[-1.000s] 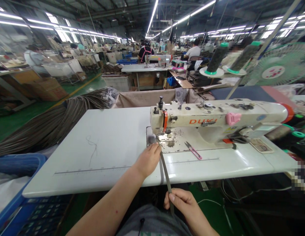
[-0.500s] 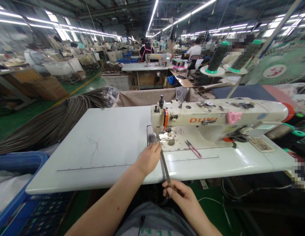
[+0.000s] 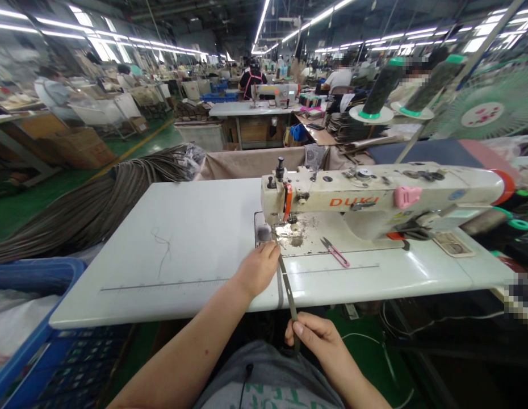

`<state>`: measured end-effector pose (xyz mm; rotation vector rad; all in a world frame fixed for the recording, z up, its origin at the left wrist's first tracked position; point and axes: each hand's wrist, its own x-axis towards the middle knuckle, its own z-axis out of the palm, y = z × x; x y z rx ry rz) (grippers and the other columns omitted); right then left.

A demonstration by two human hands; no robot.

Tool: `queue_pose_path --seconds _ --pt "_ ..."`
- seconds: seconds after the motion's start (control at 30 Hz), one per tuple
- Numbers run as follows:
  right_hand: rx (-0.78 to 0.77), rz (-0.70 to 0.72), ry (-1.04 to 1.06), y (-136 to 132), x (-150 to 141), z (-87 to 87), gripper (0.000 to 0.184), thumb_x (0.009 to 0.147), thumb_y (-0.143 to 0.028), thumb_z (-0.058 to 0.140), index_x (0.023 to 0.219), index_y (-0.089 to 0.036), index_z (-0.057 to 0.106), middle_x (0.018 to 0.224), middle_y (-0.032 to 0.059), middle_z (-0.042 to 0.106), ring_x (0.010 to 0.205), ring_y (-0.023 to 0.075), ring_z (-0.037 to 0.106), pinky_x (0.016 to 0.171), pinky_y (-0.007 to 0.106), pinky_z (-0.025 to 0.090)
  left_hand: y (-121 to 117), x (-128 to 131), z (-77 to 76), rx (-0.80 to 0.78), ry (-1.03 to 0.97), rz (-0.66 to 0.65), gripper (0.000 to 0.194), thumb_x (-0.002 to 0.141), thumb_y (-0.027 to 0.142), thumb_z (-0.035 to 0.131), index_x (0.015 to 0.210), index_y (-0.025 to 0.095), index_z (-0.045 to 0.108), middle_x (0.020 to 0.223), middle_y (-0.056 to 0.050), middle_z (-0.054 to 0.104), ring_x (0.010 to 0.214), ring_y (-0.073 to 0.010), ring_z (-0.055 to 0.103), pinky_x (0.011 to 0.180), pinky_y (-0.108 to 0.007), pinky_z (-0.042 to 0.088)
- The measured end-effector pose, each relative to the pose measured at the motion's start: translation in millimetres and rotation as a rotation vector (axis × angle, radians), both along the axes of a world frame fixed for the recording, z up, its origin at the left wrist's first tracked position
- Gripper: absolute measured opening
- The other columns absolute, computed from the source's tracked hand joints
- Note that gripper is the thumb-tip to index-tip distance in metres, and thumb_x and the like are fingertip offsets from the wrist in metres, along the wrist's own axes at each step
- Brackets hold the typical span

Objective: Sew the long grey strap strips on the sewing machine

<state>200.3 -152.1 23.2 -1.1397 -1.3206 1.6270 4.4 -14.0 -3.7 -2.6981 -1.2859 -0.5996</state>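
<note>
A narrow grey-brown fabric strip runs from beside the needle area of the sewing machine down over the table's front edge. My left hand is closed on its upper part, close to the presser foot, fingertips pressed together. Below the table edge, my right hand pinches the lower part between thumb and fingers, and a short end hangs beneath. Between the hands the strip shows a pale mark and a small slot. Thread snips with pink handles lie on the machine bed, right of the left hand.
A loose thread lies on the white table, left of the machine. Bundled strips and a blue crate stand to the left. Thread cones and a fan are at right. People sit at machines farther back.
My right hand has shifted slightly right and down with the strip, and the pale mark and slot now show between the hands. My left hand stays near the presser foot.
</note>
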Motion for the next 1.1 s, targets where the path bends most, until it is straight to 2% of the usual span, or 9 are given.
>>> queue_pose_path --seconds 0.4,0.87,1.1 --pt "0.011 0.005 -0.009 1.1 -0.4 -5.3 0.044 0.094 -0.056 0.068 0.074 -0.018 0.078 0.072 0.0043 0.069 0.071 0.0193 0.062 0.070 0.031 0.045 1.5 -0.7 -2.4 -0.027 0.027 -0.017 0.021 0.101 0.013 0.046 0.116 0.015 0.060 0.126 -0.014 0.065 0.128 -0.0261 0.060 0.113 -0.041 0.050" --pt "0.010 0.006 -0.004 2.4 0.5 -5.7 0.047 0.092 -0.059 0.069 0.072 -0.018 0.078 0.070 0.0043 0.068 0.069 0.0193 0.062 0.069 0.030 0.048 1.4 2.6 -0.7 0.001 -0.024 0.018 0.027 0.099 0.013 0.048 0.123 0.016 0.058 0.131 -0.015 0.064 0.128 -0.0269 0.062 0.115 -0.044 0.049" --pt "0.023 0.028 0.008 1.4 1.1 -8.3 0.046 0.094 -0.058 0.067 0.075 -0.018 0.077 0.071 0.0044 0.066 0.070 0.0195 0.060 0.069 0.031 0.047 0.3 2.8 -2.6 0.027 0.009 0.026 0.025 0.099 0.012 0.049 0.121 0.014 0.059 0.130 -0.016 0.065 0.125 -0.0263 0.063 0.115 -0.042 0.049"
